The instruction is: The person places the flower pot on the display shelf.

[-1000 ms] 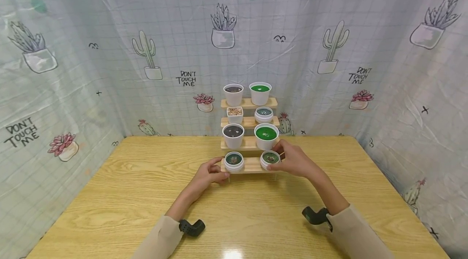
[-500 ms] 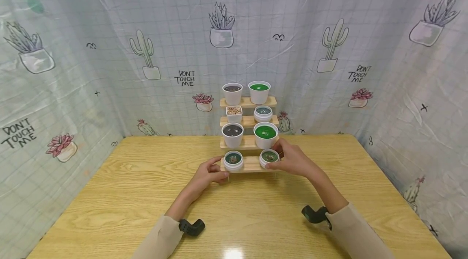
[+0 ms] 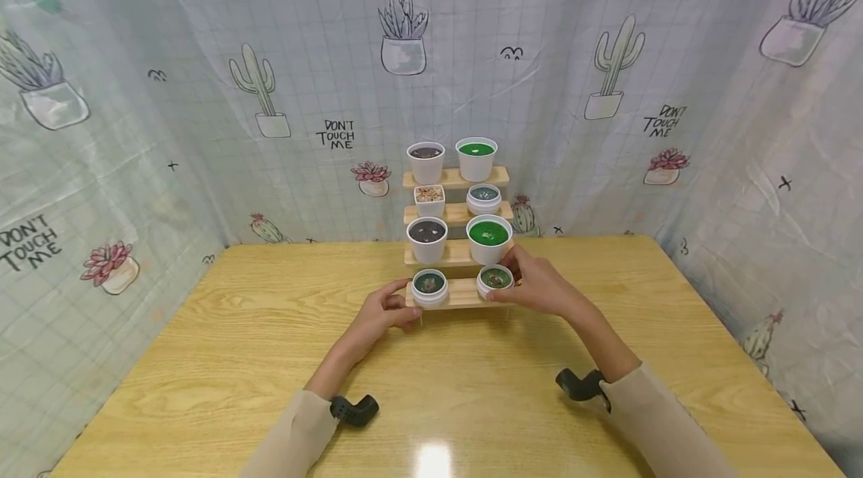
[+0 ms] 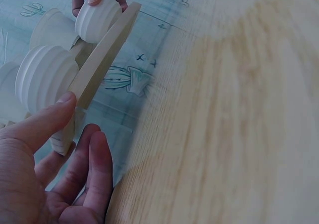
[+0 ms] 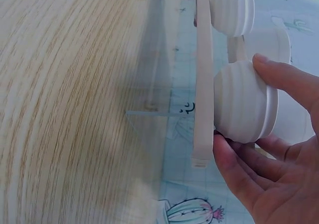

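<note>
A tiered wooden shelf stand holds white pots in two columns. My left hand grips the left end of its lowest board, thumb on the front edge, as the left wrist view shows. Just above that thumb sits a ribbed white pot with a dark green filling. At the board's right end, my right hand holds a matching ribbed pot between thumb and fingers. The pot's base is against the board in the right wrist view, and its top shows a mottled green filling.
Behind, on the higher boards, stand pots with dark fillings, such as a dark pot, bright green ones like the green pot, and a square pot of pebbles. A printed curtain encloses the wooden table.
The head view has tilted slightly, so the stand and pots appear a little higher. Both hands keep their places, the left on the board and the right on the ribbed pot.
</note>
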A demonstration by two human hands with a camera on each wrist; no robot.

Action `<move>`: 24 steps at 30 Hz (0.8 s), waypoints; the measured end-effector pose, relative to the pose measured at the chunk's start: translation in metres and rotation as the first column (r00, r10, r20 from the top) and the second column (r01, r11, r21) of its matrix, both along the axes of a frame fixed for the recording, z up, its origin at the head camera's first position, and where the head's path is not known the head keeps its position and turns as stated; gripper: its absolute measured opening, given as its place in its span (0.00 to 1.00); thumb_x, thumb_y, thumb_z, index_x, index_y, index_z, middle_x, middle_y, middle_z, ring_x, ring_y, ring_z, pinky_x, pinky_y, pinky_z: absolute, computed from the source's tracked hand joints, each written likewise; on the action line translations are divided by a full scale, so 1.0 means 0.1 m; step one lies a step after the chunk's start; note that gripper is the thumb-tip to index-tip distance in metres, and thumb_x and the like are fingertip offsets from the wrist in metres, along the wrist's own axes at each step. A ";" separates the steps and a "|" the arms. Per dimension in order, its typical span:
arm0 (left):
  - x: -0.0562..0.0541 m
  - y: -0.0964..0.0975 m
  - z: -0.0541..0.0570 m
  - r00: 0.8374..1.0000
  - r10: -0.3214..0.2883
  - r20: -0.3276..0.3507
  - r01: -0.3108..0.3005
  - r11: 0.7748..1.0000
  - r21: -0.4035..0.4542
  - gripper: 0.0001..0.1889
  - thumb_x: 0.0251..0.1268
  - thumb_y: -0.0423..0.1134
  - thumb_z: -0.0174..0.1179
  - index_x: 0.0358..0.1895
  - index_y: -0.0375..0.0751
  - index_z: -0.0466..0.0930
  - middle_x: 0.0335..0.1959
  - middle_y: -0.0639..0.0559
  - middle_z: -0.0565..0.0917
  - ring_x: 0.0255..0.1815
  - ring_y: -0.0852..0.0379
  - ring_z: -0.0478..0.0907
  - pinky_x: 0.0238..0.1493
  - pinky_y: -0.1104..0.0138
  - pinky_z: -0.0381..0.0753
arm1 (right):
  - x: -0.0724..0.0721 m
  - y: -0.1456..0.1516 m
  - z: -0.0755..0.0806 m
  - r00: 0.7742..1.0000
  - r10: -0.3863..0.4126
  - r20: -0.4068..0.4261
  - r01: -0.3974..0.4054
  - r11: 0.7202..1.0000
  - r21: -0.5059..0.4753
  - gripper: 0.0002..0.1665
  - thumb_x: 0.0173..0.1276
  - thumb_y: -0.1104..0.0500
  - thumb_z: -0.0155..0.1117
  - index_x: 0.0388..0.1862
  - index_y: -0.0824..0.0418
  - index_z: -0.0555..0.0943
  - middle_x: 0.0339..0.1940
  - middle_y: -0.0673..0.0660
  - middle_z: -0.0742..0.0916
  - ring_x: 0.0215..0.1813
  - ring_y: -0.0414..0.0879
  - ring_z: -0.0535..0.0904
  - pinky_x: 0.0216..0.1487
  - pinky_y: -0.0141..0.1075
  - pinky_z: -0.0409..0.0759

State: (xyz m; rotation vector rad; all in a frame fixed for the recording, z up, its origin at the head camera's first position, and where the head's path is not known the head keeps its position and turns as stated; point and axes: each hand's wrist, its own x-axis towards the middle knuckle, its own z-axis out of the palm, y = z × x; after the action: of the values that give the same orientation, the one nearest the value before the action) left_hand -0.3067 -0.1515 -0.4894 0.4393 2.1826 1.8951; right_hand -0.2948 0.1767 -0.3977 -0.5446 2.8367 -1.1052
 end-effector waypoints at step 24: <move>-0.01 -0.01 -0.02 1.000 0.001 0.002 -0.001 1.000 -0.005 0.40 0.65 0.38 0.71 0.79 0.41 0.63 0.33 0.53 0.85 0.34 0.58 0.85 0.43 0.63 0.87 | 0.01 0.00 0.02 1.000 0.002 0.007 -0.003 1.000 0.018 0.38 0.60 0.46 0.81 0.58 0.65 0.72 0.52 0.62 0.85 0.51 0.51 0.81 0.55 0.45 0.84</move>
State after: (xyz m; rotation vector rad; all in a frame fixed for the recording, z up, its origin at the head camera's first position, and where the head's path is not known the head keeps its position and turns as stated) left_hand -0.3072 -0.1525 -0.4910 0.4349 2.1857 1.8900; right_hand -0.2939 0.1764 -0.3962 -0.5417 2.8361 -1.0785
